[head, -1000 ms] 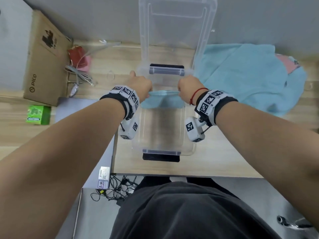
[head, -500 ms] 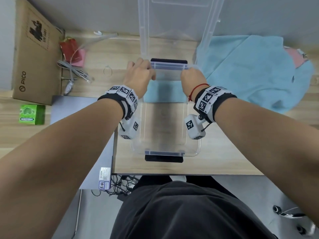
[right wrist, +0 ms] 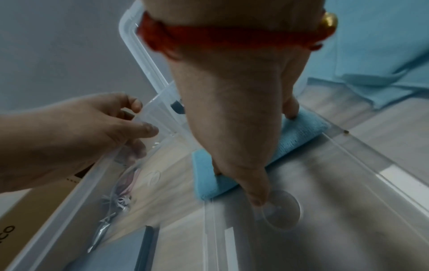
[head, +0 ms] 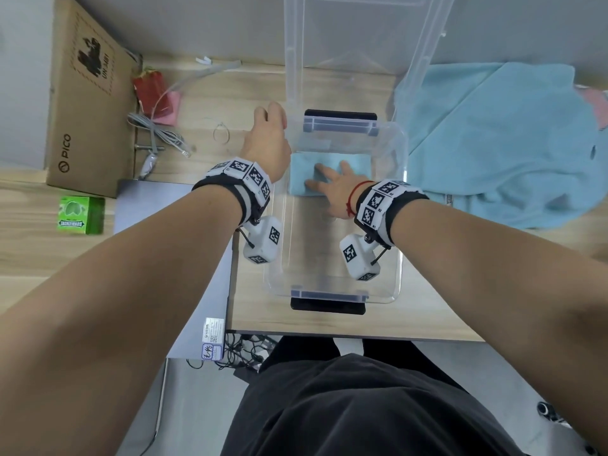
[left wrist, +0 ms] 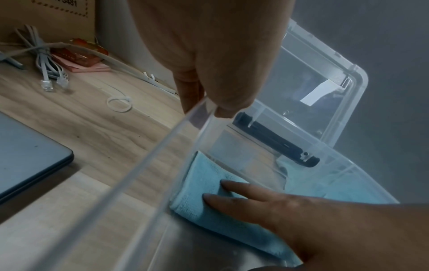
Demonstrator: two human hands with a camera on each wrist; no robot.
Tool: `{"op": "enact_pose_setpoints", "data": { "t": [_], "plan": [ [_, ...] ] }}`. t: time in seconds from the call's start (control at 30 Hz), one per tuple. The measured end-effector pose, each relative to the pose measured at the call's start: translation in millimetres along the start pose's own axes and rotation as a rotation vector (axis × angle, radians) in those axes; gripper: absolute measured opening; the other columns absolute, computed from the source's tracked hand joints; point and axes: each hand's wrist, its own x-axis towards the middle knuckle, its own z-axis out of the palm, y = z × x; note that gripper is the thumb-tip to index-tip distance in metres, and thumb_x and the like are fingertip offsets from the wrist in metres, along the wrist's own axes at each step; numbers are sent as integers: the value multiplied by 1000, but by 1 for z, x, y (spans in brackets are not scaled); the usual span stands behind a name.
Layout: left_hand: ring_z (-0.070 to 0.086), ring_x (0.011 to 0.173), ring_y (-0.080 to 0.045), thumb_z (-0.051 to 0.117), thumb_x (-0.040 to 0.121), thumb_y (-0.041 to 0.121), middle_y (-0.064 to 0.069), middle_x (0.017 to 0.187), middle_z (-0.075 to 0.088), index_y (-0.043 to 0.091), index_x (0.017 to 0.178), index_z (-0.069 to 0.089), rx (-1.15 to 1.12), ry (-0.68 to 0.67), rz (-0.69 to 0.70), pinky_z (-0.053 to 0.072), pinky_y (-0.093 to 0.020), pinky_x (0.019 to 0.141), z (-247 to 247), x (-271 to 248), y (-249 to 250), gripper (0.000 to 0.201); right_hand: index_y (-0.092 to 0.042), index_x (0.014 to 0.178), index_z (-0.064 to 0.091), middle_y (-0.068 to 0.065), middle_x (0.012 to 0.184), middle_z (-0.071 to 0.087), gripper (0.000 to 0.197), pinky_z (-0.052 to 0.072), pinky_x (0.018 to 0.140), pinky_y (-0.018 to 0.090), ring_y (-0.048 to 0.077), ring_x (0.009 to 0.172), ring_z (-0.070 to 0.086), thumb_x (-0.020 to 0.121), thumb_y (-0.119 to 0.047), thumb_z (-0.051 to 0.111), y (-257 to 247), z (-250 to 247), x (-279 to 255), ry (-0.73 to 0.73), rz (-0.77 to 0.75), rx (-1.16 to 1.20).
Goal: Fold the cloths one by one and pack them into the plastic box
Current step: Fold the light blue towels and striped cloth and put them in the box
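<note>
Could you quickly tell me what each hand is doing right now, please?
Left hand: grips the plastic box rim.
Right hand: open, fingers flat on the folded blue cloth inside the box.

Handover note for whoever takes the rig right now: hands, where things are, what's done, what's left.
Left hand: grips the left rim of the plastic box, near its far corner.
Right hand: inside the box, fingers straight, pressing flat on the folded blue cloth.
Folded blue cloth: on the box floor at the far end, against the left wall.
Lid: stands upright behind the box.
Done: one cloth folded and packed.
Left: the loose blue cloth on the table right of the box, with a pink cloth partly under it; fold and pack each.
</note>
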Motion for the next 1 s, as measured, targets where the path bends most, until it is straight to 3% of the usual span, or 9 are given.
{"op": "enact_pose_setpoints", "data": {
  "t": [0.13, 0.23, 0.37, 0.47, 0.57, 0.67, 0.8, 0.93, 1.0],
  "plan": [
    [45, 67, -31, 45, 88, -4, -14, 115, 43, 7, 113, 42, 0, -3, -10, 33, -36, 62, 0, 0, 1, 28, -46, 150, 1, -15, 159, -16, 85, 37, 104, 60, 42, 143, -4, 88, -37, 59, -2, 3, 7, -27, 27, 71],
    [45, 69, -31, 45, 89, -3, -14, 116, 42, 7, 114, 41, 7, -17, -26, 33, -36, 63, -2, -1, 3, 28, -45, 150, 3, -13, 160, -13, 85, 34, 107, 59, 42, 143, -1, 87, -34, 60, -1, 0, 4, -33, 14, 113],
    [49, 72, -33, 46, 88, -1, -14, 115, 42, 9, 113, 41, 23, -44, -26, 40, -41, 64, -5, -1, 5, 28, -29, 151, 25, 5, 158, 21, 66, 32, 111, 44, 34, 138, 30, 92, -28, 54, 7, -16, -16, 120, -71, 227],
    [50, 94, -32, 51, 87, 10, -12, 118, 43, 12, 111, 45, 127, -28, -15, 39, -39, 69, -10, 3, 7, 25, -21, 137, 52, 6, 134, 55, 43, 38, 102, 34, 27, 122, 50, 94, -29, 51, 22, -36, -43, 271, -42, 313],
    [43, 113, -30, 53, 87, 23, -10, 119, 47, 14, 107, 52, 203, 53, 29, 41, -40, 84, -17, 12, 23, 22, -19, 114, 68, 2, 109, 69, 26, 43, 94, 30, 24, 103, 61, 94, -25, 52, 46, -55, -73, 434, 23, 395],
    [47, 111, -30, 51, 89, 22, -9, 118, 49, 17, 104, 55, 151, 62, 95, 41, -41, 92, -20, 19, 57, 17, -23, 100, 72, 0, 99, 71, 22, 50, 91, 34, 23, 94, 63, 90, -22, 53, 77, -61, -100, 572, 130, 471],
    [55, 101, -29, 51, 88, 21, -6, 109, 58, 21, 97, 57, 95, -49, 206, 47, -40, 86, -8, 19, 111, 11, -22, 96, 72, 0, 97, 72, 20, 50, 87, 32, 23, 93, 64, 87, -18, 54, 125, -41, -127, 658, 280, 541],
    [58, 91, -26, 53, 87, 24, -2, 103, 61, 23, 96, 55, 45, -123, 279, 47, -34, 75, 19, 8, 159, 9, -21, 112, 65, 5, 115, 64, 28, 49, 92, 37, 27, 107, 59, 85, -20, 58, 178, 2, -144, 583, 441, 567],
    [58, 93, -24, 55, 87, 22, -1, 102, 62, 22, 99, 57, 33, -151, 317, 47, -33, 76, 33, 3, 176, 12, -22, 121, 59, 9, 123, 55, 39, 47, 96, 41, 30, 114, 54, 82, -20, 60, 196, 22, -150, 520, 493, 543]
  ]
}}
